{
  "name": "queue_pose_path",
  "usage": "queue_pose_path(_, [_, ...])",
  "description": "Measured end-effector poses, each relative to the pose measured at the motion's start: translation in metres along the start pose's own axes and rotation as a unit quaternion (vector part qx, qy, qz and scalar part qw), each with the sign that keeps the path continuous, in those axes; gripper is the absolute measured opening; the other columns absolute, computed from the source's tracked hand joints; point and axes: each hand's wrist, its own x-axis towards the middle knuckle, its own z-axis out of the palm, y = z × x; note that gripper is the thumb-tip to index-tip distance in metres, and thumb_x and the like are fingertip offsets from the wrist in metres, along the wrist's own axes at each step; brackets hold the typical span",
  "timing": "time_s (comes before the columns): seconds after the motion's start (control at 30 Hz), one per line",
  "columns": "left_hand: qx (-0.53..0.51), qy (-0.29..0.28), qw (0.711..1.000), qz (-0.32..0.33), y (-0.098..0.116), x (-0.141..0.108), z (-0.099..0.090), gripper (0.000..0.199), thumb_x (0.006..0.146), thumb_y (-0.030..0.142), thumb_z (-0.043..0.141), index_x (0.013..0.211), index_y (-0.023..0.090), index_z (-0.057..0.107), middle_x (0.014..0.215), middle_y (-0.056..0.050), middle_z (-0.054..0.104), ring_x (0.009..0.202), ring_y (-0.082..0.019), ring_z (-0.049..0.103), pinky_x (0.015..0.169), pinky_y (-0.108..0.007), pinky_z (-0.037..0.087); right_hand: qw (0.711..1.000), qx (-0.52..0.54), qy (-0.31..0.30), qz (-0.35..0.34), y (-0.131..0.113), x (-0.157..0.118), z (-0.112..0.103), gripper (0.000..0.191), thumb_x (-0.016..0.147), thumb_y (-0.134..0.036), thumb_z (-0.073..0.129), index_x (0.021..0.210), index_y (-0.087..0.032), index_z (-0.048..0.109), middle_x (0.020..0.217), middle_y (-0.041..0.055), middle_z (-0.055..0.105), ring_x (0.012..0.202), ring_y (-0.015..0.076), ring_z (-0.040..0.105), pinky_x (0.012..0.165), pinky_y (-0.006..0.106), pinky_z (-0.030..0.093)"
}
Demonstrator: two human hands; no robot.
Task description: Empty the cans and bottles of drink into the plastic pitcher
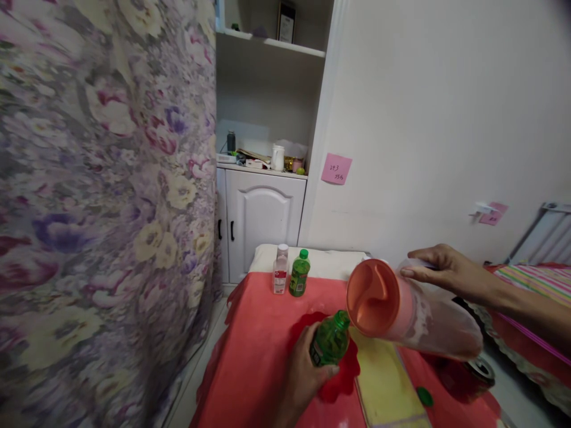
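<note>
My left hand point(300, 371) is wrapped round a green bottle point(329, 346), which leans slightly right with its uncapped neck up. My right hand point(439, 267) grips the handle of a translucent pitcher point(439, 324) with an orange-pink rim. The pitcher lies tilted almost on its side, its wide mouth facing left, close to the bottle's neck. Whether liquid is flowing, I cannot tell. Under the bottle is a red scalloped mat or dish point(341, 386), partly hidden by my hand. A loose green cap point(424, 396) rests on the red tablecloth point(250, 356).
A clear bottle with a white cap point(281, 270) and a capped green bottle point(299, 274) stand at the table's back. A yellow board point(388, 380) lies below the pitcher, a dark red can point(466, 380) to its right. A floral curtain point(111, 208) hangs left; a bed point(535, 279) is right.
</note>
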Motion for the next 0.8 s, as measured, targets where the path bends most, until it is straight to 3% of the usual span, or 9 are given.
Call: queue_pose_path(0.8, [0.005, 0.002, 1.000, -0.022, 0.0010, 0.0007, -0.0001, 0.078, 0.049, 0.001, 0.074, 0.123, 0.024, 0.063, 0.123, -0.006, 0.070, 0.117, -0.031, 0.061, 0.101, -0.040, 0.048, 1.000, -0.009, -0.016, -0.020, 0.0101, 0.0026, -0.0033, 0.050, 0.084, -0.060, 0.060, 0.062, -0.021, 0.040, 0.060, -0.0059, 0.032, 0.056, 0.0099, 0.030, 0.051, 0.026, 0.023])
